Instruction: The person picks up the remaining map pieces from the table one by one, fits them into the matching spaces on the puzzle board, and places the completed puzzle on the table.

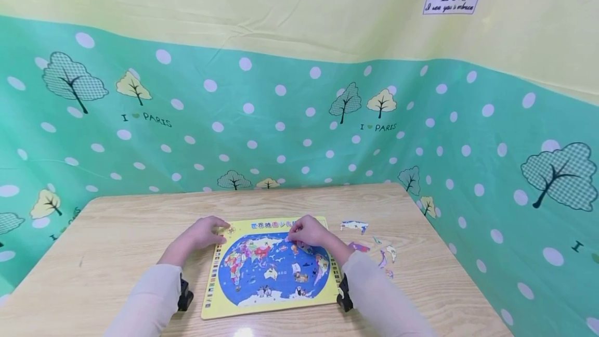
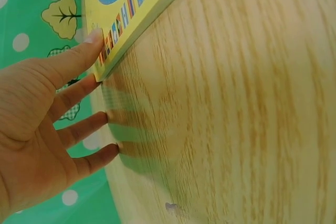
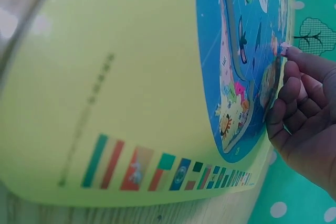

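Observation:
A yellow world map puzzle board (image 1: pixel 276 309) with a blue oval map and small flags along its sides lies on the wooden table. My left hand (image 1: pixel 205 232) is at its upper left corner. In the left wrist view its thumb (image 2: pixel 84 51) rests on the board's face, while the fingers spread over the edge and table. My right hand (image 1: pixel 310 232) hovers over the upper right of the map. Between thumb and forefinger it pinches a small pinkish puzzle piece (image 3: pixel 285 49), whose full outline is hidden by the fingers.
To the right of the board lie several loose puzzle pieces, among them a white and blue one (image 1: pixel 354 226), a purple-pink one (image 1: pixel 359 247) and a pale one (image 1: pixel 391 254). A green dotted curtain (image 1: pixel 290 92) hangs behind the table (image 1: pixel 131 238) and along its right.

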`<act>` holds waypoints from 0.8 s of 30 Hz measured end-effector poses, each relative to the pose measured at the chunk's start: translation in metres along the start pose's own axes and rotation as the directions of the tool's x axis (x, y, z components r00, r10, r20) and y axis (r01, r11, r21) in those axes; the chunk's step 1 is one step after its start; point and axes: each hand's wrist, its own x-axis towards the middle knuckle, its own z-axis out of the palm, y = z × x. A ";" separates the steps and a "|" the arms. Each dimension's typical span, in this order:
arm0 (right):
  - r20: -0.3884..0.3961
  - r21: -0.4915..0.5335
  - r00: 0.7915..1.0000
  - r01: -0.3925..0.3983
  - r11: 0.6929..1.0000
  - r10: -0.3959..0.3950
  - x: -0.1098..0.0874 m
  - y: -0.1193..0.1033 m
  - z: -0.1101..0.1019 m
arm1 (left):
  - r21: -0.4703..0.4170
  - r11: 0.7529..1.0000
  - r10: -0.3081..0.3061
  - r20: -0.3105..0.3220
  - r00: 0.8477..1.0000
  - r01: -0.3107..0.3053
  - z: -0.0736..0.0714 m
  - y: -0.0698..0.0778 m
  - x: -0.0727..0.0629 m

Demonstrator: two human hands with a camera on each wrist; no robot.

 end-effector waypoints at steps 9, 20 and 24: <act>0.006 0.015 1.000 -0.008 1.000 0.008 0.001 0.001 0.003 | 0.012 1.000 0.010 0.004 1.000 -0.010 -0.002 0.002 -0.002; -0.001 0.021 1.000 0.010 1.000 -0.010 0.000 0.000 0.007 | 0.027 0.999 0.022 0.005 1.000 -0.023 -0.003 0.002 -0.002; -0.007 0.025 1.000 0.011 1.000 -0.011 -0.002 -0.001 0.007 | 0.028 0.999 0.020 0.003 1.000 -0.020 -0.003 0.003 -0.002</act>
